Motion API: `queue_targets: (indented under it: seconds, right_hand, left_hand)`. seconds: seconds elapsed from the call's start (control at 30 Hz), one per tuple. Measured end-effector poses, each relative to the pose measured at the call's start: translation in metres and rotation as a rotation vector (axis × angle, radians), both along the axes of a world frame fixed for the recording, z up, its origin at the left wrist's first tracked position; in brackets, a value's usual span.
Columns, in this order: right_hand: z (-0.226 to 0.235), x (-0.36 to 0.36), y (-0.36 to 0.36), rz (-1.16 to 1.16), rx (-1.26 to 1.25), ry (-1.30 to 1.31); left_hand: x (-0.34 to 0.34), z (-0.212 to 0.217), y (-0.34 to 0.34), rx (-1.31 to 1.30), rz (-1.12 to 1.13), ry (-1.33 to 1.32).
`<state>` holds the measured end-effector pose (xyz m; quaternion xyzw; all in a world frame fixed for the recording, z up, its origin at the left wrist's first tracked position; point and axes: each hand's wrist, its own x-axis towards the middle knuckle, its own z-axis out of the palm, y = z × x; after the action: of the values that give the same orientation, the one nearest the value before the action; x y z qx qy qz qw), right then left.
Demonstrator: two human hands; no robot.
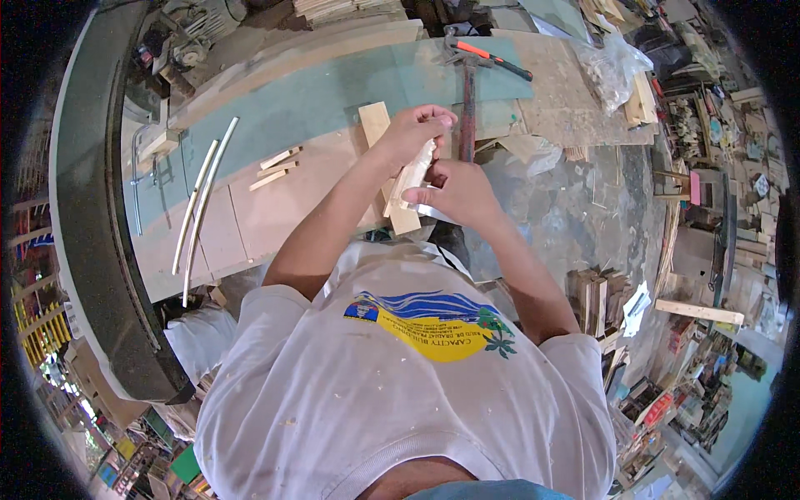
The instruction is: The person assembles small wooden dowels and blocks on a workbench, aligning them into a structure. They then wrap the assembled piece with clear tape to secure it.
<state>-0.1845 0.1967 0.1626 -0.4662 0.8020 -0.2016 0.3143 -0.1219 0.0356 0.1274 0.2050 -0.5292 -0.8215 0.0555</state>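
Note:
A pale, slender wood piece (414,173) with a rough, uneven upper end slants between my hands, over a flat wooden board (374,122) that juts past the bench edge. My right hand (460,192) closes on the piece from the right, its thumb lying across the lower part. At the upper end, my left hand (421,129) is closed with its fingers curled together. Whatever sits in those left fingertips is too small or hidden to name. Just beyond the hands lies a hammer (469,108) with a worn reddish handle.
Two long pale strips (204,204) and several short wood sticks (275,169) lie on the workbench (312,187) to the left. A red-and-black handled tool (500,62) rests near the hammer head. Farther right are a clear plastic bag (612,71) and stacked wood offcuts (593,300).

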Motion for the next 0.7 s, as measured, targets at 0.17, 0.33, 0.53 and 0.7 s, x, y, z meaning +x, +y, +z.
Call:
queue_targets:
  seconds: [0.17, 0.33, 0.53, 0.7]
  right_hand:
    - [0.025, -0.004, 0.018, 0.155, -0.495, 0.455]
    - [0.055, -0.008, 0.005, 0.621, -0.532, 0.714]
    - [0.059, -0.016, -0.015, 0.789, -0.636, 0.773]
    - [0.031, -0.028, -0.005, 0.527, -0.296, 0.564]
  left_hand:
    - [0.000, 0.005, 0.004, -0.014, -0.119, -0.017]
    - [-0.008, 0.000, 0.003, 0.062, -0.300, 0.071]
    - [0.003, 0.008, -0.007, 0.013, -0.253, 0.204]
    - [0.063, -0.020, -0.054, -0.162, 0.518, -0.208]
